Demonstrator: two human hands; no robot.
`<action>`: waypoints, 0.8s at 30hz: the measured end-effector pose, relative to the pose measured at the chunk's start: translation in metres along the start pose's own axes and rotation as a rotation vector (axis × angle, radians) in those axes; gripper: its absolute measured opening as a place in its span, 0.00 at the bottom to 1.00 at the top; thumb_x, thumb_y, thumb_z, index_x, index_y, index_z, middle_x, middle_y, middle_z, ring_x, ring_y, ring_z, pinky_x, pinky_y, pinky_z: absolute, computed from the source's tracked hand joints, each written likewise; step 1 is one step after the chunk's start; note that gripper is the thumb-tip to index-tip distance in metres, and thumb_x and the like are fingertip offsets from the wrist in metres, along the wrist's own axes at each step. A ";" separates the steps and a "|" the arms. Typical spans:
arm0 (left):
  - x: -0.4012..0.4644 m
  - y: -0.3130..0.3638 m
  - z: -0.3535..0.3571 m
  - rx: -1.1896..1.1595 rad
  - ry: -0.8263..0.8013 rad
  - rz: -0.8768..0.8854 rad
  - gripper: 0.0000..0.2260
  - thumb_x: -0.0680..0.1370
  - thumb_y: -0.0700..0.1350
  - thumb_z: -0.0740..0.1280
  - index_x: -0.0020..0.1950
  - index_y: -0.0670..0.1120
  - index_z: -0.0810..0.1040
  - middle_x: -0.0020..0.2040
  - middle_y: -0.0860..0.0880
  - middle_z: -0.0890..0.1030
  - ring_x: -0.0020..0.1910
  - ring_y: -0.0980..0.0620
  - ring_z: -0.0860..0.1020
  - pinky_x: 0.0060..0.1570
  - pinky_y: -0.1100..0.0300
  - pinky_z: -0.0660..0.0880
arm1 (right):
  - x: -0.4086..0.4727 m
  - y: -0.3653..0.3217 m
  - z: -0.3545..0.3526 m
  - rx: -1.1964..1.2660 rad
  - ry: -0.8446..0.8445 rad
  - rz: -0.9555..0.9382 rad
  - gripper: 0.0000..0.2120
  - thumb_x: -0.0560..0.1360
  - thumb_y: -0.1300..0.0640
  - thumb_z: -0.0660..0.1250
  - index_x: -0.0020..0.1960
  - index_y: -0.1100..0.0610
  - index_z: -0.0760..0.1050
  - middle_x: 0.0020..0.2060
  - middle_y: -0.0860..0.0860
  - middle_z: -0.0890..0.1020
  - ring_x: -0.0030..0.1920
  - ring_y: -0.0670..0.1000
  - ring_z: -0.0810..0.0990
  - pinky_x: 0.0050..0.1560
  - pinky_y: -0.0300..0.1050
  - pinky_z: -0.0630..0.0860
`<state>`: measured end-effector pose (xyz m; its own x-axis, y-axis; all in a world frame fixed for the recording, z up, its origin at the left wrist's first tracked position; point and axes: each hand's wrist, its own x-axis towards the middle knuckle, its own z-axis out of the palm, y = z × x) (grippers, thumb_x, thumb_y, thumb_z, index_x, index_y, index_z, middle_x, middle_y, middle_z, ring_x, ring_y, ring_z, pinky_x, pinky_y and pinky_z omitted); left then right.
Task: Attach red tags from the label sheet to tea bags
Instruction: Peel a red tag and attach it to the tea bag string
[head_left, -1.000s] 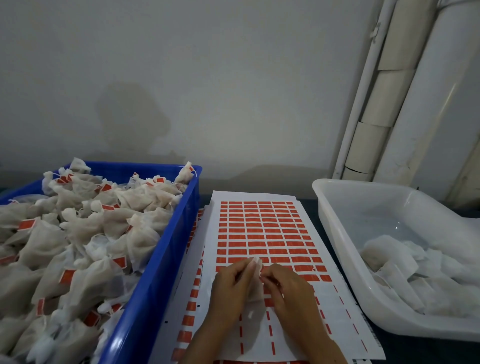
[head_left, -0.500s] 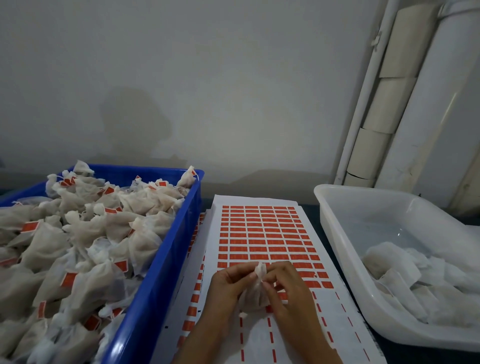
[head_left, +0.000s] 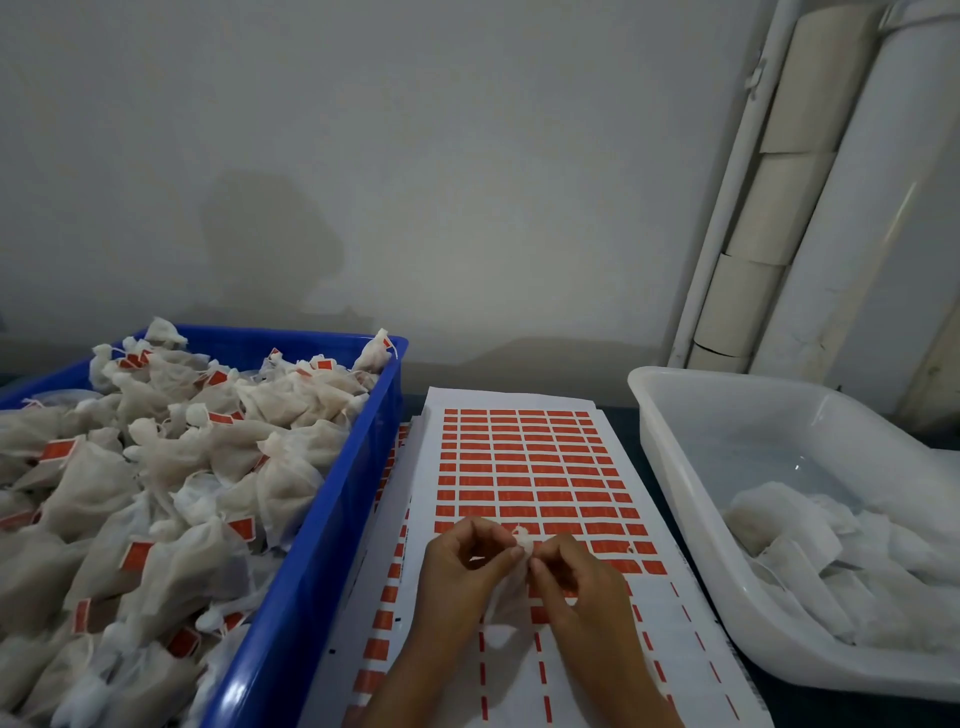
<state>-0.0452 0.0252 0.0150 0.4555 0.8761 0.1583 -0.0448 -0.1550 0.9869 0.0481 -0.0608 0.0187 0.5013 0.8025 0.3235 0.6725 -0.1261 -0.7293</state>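
Both hands, left hand and right hand, pinch one tea bag by its gathered top above the label sheet; its body hangs between the palms. Unpeeled red tags lie just beyond the fingertips, nearer the right hand.

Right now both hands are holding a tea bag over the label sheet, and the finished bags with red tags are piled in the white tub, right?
Not quite. The head view shows the tagged bags piled in the blue crate, not the white tub.
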 end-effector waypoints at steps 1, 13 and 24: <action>0.000 0.000 0.001 0.009 0.000 0.009 0.05 0.71 0.37 0.71 0.40 0.46 0.79 0.39 0.51 0.82 0.42 0.51 0.81 0.43 0.66 0.79 | -0.001 -0.001 0.000 0.008 -0.003 0.006 0.04 0.74 0.54 0.65 0.47 0.47 0.72 0.43 0.40 0.78 0.42 0.42 0.79 0.49 0.26 0.71; -0.001 -0.003 0.003 0.082 0.072 0.127 0.08 0.71 0.40 0.72 0.42 0.50 0.74 0.40 0.55 0.81 0.41 0.55 0.80 0.43 0.68 0.78 | 0.001 -0.001 0.000 -0.043 -0.021 -0.037 0.09 0.76 0.55 0.62 0.55 0.54 0.75 0.53 0.47 0.80 0.51 0.45 0.77 0.60 0.36 0.72; -0.003 -0.004 0.003 0.124 0.023 0.258 0.07 0.70 0.43 0.73 0.41 0.52 0.76 0.42 0.63 0.80 0.45 0.59 0.79 0.42 0.71 0.76 | 0.003 0.002 0.000 0.021 0.092 -0.041 0.03 0.75 0.58 0.64 0.48 0.53 0.75 0.43 0.36 0.72 0.43 0.43 0.75 0.52 0.28 0.70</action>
<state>-0.0432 0.0219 0.0101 0.4225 0.8105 0.4057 -0.0464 -0.4277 0.9027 0.0508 -0.0582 0.0182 0.5223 0.7494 0.4070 0.6827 -0.0815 -0.7261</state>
